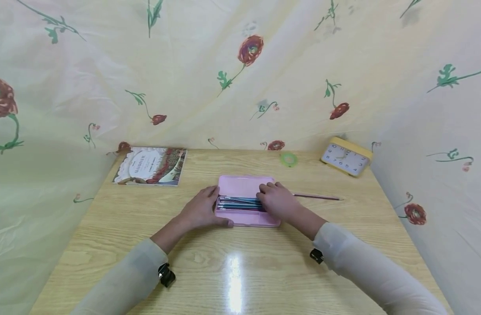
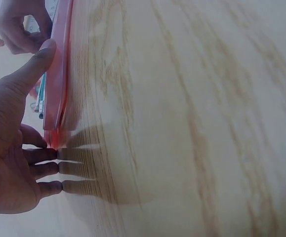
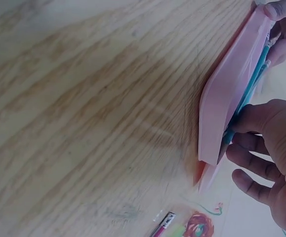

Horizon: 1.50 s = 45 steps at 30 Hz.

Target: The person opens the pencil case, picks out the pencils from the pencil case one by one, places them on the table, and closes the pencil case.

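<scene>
Bracing the left end of the pink pencil case, your left grip has its thumb along the near edge and its other fingers about the end, so it is clamped on the case. Your right grip is over the opposite end, thumb and forefinger together on the teal pencils, pinching them at their right ends. The case lies open between your two grips, resting on the wood-grain counter, and the pencils lie lengthwise in its middle.

Just to the right of your right grip, a single dark pencil lies on the counter, pointing away from the case. Beyond that grip is a green ring, and farther to its right stands a yellow clock, tilted back. Past your left grip, off to its left, a booklet lies flat near the flowered cloth.
</scene>
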Tool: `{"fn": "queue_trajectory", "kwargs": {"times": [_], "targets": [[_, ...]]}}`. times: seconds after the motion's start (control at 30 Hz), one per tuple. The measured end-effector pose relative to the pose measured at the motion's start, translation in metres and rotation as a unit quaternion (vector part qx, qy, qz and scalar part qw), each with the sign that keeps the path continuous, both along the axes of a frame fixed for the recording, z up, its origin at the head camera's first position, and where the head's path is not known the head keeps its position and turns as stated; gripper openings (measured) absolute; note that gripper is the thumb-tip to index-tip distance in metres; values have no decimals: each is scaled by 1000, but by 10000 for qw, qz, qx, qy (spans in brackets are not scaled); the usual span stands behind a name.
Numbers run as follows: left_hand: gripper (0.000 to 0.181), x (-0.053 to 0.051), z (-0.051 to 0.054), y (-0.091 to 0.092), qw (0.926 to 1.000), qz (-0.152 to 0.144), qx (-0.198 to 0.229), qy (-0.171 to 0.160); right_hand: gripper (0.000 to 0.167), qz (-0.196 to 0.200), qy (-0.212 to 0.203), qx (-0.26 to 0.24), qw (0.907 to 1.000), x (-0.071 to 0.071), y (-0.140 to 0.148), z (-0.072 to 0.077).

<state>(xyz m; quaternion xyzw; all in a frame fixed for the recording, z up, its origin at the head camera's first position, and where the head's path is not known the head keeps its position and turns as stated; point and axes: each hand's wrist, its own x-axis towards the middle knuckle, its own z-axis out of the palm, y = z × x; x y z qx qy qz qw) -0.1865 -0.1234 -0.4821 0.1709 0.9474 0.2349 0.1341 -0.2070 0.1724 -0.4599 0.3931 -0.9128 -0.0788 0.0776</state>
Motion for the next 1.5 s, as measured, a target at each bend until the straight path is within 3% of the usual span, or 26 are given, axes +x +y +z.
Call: {"fn": "queue_trajectory", "kwargs": {"times": [0.4, 0.77, 1.0, 1.5], "targets": [[138, 2, 4, 0, 10000, 23, -3, 33, 11, -124, 3, 164, 9998, -1, -5, 0], [138, -2, 4, 2, 10000, -31, -3, 35, 7, -443, -271, -553, 9971, -8, -6, -3], [139, -3, 4, 1, 9999, -37, -61, 78, 15, -450, -358, -737, 9956, -12, -17, -5], [140, -2, 3, 0, 9996, -116, -200, 169, 14, -392, -496, -606, 9962, -15, -48, -4]]}}
